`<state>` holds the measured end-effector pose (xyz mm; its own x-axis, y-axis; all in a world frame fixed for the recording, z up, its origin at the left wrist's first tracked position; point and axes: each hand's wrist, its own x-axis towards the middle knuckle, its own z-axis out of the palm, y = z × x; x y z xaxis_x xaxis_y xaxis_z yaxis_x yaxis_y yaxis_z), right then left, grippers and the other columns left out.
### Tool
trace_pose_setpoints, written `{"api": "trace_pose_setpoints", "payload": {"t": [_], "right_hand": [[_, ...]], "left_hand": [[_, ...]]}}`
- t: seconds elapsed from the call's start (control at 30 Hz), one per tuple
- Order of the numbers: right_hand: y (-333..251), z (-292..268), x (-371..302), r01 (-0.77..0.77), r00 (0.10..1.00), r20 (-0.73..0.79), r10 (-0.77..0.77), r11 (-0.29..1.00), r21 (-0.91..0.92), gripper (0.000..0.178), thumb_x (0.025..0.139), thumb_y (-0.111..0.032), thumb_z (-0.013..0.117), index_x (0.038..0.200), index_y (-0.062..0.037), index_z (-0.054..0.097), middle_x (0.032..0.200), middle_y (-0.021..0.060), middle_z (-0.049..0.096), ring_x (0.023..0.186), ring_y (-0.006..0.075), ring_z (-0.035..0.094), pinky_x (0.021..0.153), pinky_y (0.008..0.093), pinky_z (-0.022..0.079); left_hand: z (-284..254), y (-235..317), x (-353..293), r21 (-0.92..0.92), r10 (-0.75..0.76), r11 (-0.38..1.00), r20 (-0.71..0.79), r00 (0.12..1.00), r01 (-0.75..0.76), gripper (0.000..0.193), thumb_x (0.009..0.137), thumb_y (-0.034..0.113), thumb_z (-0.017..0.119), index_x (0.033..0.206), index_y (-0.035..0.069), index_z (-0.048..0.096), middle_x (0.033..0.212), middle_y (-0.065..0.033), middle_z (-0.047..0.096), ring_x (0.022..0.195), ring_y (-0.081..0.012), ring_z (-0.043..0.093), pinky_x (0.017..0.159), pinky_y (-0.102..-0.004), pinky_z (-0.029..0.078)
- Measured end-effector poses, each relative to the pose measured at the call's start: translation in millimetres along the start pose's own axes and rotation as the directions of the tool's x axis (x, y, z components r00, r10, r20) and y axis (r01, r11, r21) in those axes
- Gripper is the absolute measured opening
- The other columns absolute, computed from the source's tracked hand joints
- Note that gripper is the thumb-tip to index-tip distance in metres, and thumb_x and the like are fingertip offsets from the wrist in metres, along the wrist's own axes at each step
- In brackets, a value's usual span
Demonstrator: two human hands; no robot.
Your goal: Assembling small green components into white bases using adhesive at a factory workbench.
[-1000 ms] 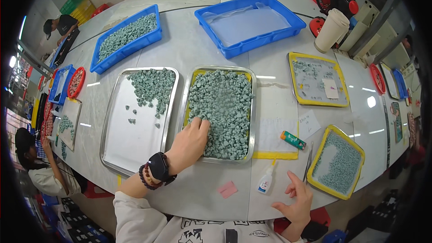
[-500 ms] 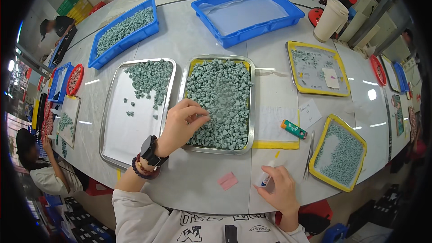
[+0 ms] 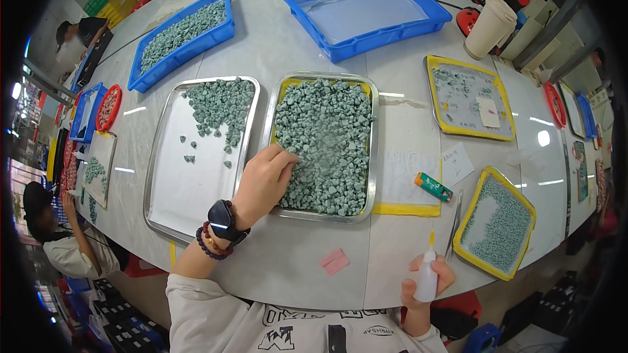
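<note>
My left hand (image 3: 267, 180), with a dark watch on its wrist, reaches over the left rim of a metal tray (image 3: 374, 150) heaped with small grey-green pieces (image 3: 327, 137). Its fingertips are pinched together at the heap; what they hold, if anything, is hidden. Near the table's front edge my right hand (image 3: 439, 279) is closed round a small white squeeze bottle (image 3: 426, 281) with a thin yellow nozzle pointing up. To the left of the heaped tray, a second metal tray (image 3: 190, 183) has similar pieces gathered at its top right and a few loose ones.
Two blue bins (image 3: 222, 36) (image 3: 366, 42) stand at the back. To the right are two yellow-edged trays (image 3: 468, 132) (image 3: 494, 270), tweezers (image 3: 454, 225), a green-orange lighter-shaped item (image 3: 433, 186) and a pale cup (image 3: 490, 26). A pink scrap (image 3: 334, 261) lies in front. Another person (image 3: 65, 235) sits at left.
My right hand has raised and turned the squeeze bottle upright, nozzle up, moving slightly right. My left fingertips have drawn in and shifted slightly left at the heap's edge.
</note>
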<state>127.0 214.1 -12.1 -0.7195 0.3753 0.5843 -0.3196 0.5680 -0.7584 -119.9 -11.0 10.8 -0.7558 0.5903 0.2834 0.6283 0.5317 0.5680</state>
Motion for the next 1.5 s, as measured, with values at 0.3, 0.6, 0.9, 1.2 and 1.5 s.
{"api": "trace_pose_setpoints", "payload": {"t": [0.3,0.6,0.9,1.2,1.5], "right_hand": [[-6.6,-3.3,5.1,-0.057,0.998,-0.039,0.054,0.995,-0.084,0.051,0.087,-0.048,0.057,0.11,-0.0054,0.039,0.07,0.0097,0.055,0.06,0.0177,0.051,0.061,0.0294,0.04],[2.9,-5.9,-2.2,0.083,0.995,-0.054,-0.078,0.993,0.089,0.059,0.086,-0.058,0.053,0.107,-0.0031,0.043,0.064,0.0091,0.054,0.054,0.0191,0.052,0.055,0.0297,0.041],[-7.9,-1.2,8.9,0.037,0.996,-0.086,-0.034,0.999,0.038,0.06,0.087,-0.058,0.051,0.108,-0.0025,0.043,0.064,0.0102,0.054,0.054,0.0202,0.053,0.055,0.0312,0.044],[-20.4,19.2,23.3,0.146,0.959,0.165,-0.231,0.9,0.411,0.056,0.086,-0.053,0.057,0.103,0.0,0.051,0.08,0.014,0.062,0.072,0.0281,0.063,0.06,0.0361,0.051],[-17.3,31.5,15.7,0.011,0.977,0.187,-0.103,0.899,0.438,0.063,0.089,-0.061,0.045,0.098,0.0013,0.051,0.066,0.0111,0.061,0.058,0.0275,0.062,0.05,0.0333,0.05]], "left_hand": [[-20.4,27.2,-3.9,0.161,0.048,0.986,0.011,0.999,-0.049,0.012,0.077,0.001,0.062,0.089,0.004,0.061,0.086,-0.0095,0.055,0.085,-0.0287,0.055,0.072,-0.0366,0.047],[-10.3,18.0,-10.3,0.233,-0.022,0.972,0.116,0.993,-0.006,0.01,0.077,0.0,0.062,0.086,0.005,0.06,0.085,-0.0086,0.056,0.082,-0.0284,0.057,0.071,-0.0362,0.048],[-32.2,54.3,-21.6,-0.102,0.001,0.995,-0.009,1.0,-0.002,0.019,0.082,-0.006,0.058,0.098,0.002,0.064,0.088,-0.0094,0.056,0.081,-0.022,0.061,0.07,-0.0296,0.05],[25.5,76.8,-71.8,-0.774,-0.043,0.065,0.628,0.777,0.629,0.017,0.089,-0.002,0.056,0.104,-0.004,0.063,0.114,-0.0142,0.057,0.096,-0.0195,0.062,0.082,-0.0312,0.051],[32.7,67.8,-80.7,-0.59,-0.087,-0.243,0.804,0.588,0.77,0.022,0.089,-0.004,0.055,0.11,-0.002,0.059,0.12,-0.0155,0.056,0.104,-0.0213,0.06,0.082,-0.0324,0.051]]}}
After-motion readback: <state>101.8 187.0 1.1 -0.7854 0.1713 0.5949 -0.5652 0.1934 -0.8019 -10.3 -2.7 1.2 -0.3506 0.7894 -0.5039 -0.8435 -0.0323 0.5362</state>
